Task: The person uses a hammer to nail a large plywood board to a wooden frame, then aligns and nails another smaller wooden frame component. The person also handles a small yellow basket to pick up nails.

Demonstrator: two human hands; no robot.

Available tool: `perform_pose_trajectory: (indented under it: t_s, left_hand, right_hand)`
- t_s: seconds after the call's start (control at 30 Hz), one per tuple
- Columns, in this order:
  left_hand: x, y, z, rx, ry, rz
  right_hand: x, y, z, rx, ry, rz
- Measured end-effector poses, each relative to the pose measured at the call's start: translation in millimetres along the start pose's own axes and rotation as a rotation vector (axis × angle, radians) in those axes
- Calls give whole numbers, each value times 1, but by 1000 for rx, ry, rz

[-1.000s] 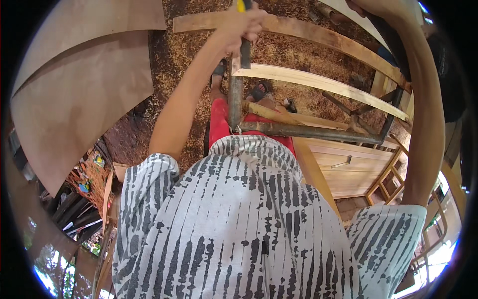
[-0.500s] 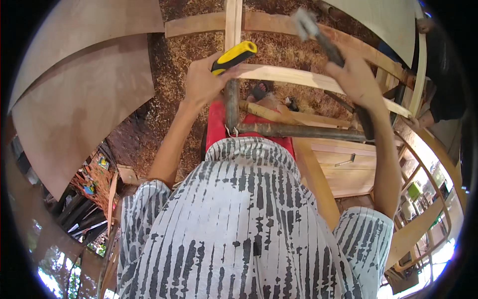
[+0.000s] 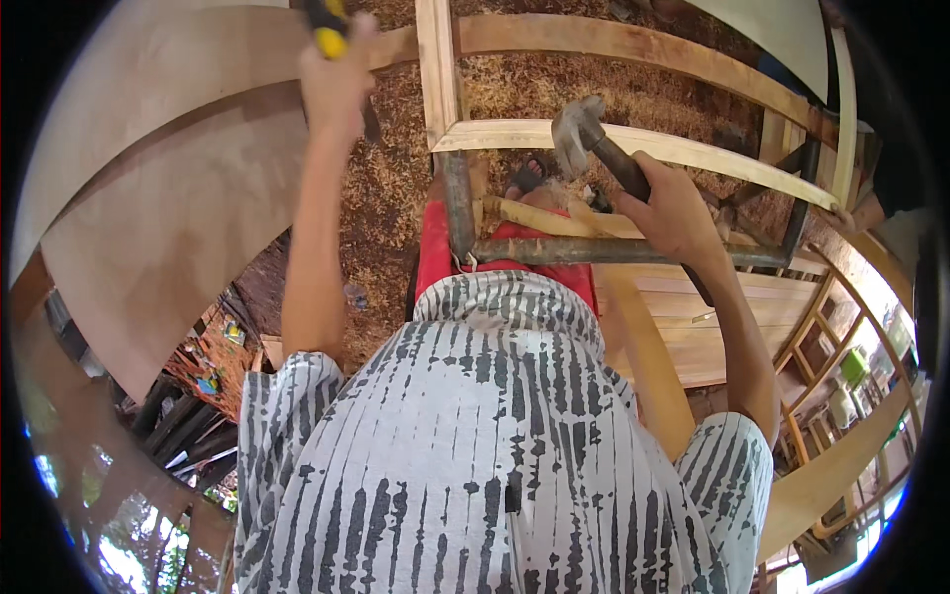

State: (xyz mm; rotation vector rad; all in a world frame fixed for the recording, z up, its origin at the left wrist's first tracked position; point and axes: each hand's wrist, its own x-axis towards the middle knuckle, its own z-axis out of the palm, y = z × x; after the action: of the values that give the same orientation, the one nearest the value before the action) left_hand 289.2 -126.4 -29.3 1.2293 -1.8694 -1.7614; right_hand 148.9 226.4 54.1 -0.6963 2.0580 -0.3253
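My left hand [image 3: 336, 89] is raised at the upper left, closed round a chisel [image 3: 330, 40] with a yellow and black handle. Part of its dark blade shows below the fist. In my right hand [image 3: 673, 213] is a hammer [image 3: 616, 163], gripped by its dark handle, its grey metal head just in front of a pale wooden rail [image 3: 693, 148]. That rail meets a wooden upright [image 3: 435, 69] at an angled corner joint, left of the hammer. Under this corner a dark metal pipe frame [image 3: 594, 253] stands before my red shorts.
Another person's hand [image 3: 846, 220] is at the rail's right end. A curved-looking wooden bar [image 3: 614, 38] crosses behind. Plywood sheets [image 3: 188, 208] lean at the left. Sawdust covers the floor [image 3: 381, 208]. Wooden panels [image 3: 683, 327] lie at the lower right.
My left hand has lifted the chisel off the corner joint, moving up and left. The hammer has come down and left, nearer the rail.
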Motion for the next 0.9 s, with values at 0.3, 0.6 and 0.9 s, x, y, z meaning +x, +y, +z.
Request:
perform_pose_trajectory:
  t_s: [0.3, 0.6, 0.9]
  left_hand:
    - [28, 26, 76, -545, -417, -110]
    - [67, 18, 87, -382, -402, 138]
    - [56, 20, 91, -405, -414, 56]
  right_hand:
    - [1, -13, -16, 33, 9, 77]
    - [1, -47, -72, 26, 164, -40]
    - [63, -91, -170, -289, 520, -188]
